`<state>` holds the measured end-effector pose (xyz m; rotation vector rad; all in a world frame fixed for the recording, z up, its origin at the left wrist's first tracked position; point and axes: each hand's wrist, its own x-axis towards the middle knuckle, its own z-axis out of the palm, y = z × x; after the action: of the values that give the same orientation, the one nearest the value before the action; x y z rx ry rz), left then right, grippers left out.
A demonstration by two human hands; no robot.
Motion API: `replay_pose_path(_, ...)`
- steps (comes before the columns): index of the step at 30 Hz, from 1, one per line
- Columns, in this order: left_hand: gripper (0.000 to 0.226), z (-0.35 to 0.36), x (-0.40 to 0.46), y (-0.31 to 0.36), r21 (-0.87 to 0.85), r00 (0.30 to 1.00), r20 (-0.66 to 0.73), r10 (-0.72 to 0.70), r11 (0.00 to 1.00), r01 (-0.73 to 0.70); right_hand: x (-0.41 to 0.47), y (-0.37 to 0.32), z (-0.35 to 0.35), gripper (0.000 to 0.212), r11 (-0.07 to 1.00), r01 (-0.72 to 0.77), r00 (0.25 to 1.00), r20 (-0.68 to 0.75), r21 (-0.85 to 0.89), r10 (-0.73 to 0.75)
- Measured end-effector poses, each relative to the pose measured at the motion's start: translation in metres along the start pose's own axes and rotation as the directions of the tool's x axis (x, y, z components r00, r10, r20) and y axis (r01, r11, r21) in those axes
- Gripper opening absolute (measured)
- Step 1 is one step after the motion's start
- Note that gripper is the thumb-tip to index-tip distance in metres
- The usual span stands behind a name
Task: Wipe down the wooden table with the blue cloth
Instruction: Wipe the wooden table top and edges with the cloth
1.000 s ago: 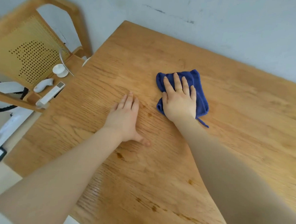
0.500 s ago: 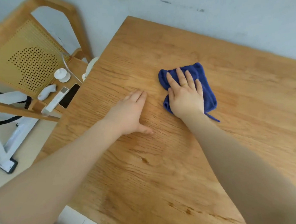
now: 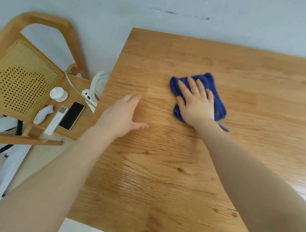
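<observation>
Two bare hands lie on one wooden table (image 3: pixel 190 172), seen from the head camera, the only view. The tabletop is a honey-coloured slab with long wavy grain, a faint sheen and a few small dark knots; its far edge meets a pale wall (image 3: pixel 156 11) with dark scuffs.

One blue cloth (image 3: pixel 216 100), soft, fuzzy and bunched into a rough oblong, sits toward the table's far left corner, well in from both edges. The right hand (image 3: pixel 194 102) presses flat on it with straight, spread fingers, covering most of its middle so that only the cloth's rim and a trailing corner by the wrist show. The left hand (image 3: pixel 122 113) rests palm down on bare wood near the table's left edge, fingers straight and together, thumb out, holding nothing; it is blurred. The hands lie apart, with bare wood between them.

Beyond the left edge stands one wooden chair (image 3: pixel 35 20) with a perforated cane back. On its seat lie one dark phone (image 3: pixel 72 115), one slim white remote (image 3: pixel 56 120), one pale curved handheld device (image 3: pixel 43 114) and one small round white knob-like object (image 3: pixel 58 94). One white ring-shaped item (image 3: pixel 100 83) is partly hidden by the table's edge.
</observation>
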<state>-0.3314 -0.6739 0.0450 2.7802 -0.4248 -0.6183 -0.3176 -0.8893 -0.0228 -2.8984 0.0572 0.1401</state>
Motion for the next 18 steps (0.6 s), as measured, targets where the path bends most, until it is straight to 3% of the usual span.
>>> replay_pose_path(3, 0.105, -0.002, -0.002, -0.019, 0.071, 1.0, -0.001, -0.017, 0.997, 0.017, 0.014, -0.023, 0.003, 0.05, 0.995, -0.098, 0.995, 0.012, 0.01, 0.098)
replay_pose_path(8, 0.109, 0.0, -0.001, -0.036, 0.183, 0.993, 0.104, 0.062, 0.98, -0.08, -0.054, -0.065, 0.019, 0.056, 0.989, 0.147, 0.988, 0.034, 0.005, -0.147)
replay_pose_path(11, 0.12, 0.004, 0.006, -0.042, 0.221, 0.994, 0.108, 0.004, 0.975, -0.028, -0.053, -0.063, 0.016, 0.057, 0.977, 0.213, 0.974, 0.076, 0.0, -0.212)
replay_pose_path(14, 0.132, 0.008, 0.013, -0.046, 0.234, 0.992, 0.088, -0.095, 0.97, 0.072, -0.007, -0.055, 0.014, 0.049, 0.998, 0.057, 0.998, 0.016, 0.013, -0.057)
replay_pose_path(18, 0.136, 0.01, 0.014, -0.049, 0.16, 0.995, 0.057, -0.086, 0.984, 0.075, 0.035, -0.064, 0.012, 0.05, 0.993, -0.115, 0.993, -0.014, 0.029, 0.115)
